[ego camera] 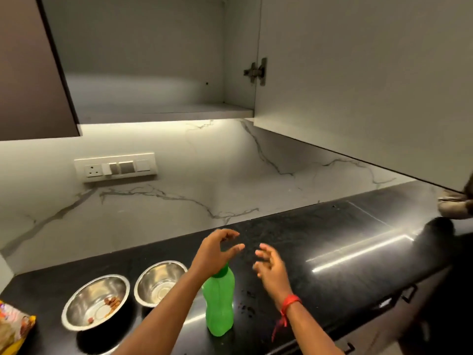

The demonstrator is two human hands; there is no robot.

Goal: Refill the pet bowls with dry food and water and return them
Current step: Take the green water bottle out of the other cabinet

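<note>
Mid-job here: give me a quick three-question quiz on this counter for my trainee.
1. True or false: the green bottle stands upright on the black counter.
2. Which one holds a few kibble pieces? A: the bowl nearer the food bag; B: the bowl nearer the bottle; C: both.
3. Fill in: the left hand and right hand hold ___.
Key: 1 true; 2 A; 3 nothing.

We've got our left hand [217, 252] above the green bottle [220, 303], fingers loose, gripping nothing. Our right hand [271, 267] hangs open just beside it. On the black counter [332, 239], the left bowl [84, 303] holds a few kibble pieces [112, 302], and the right bowl [158, 283] sits beside it.
</note>
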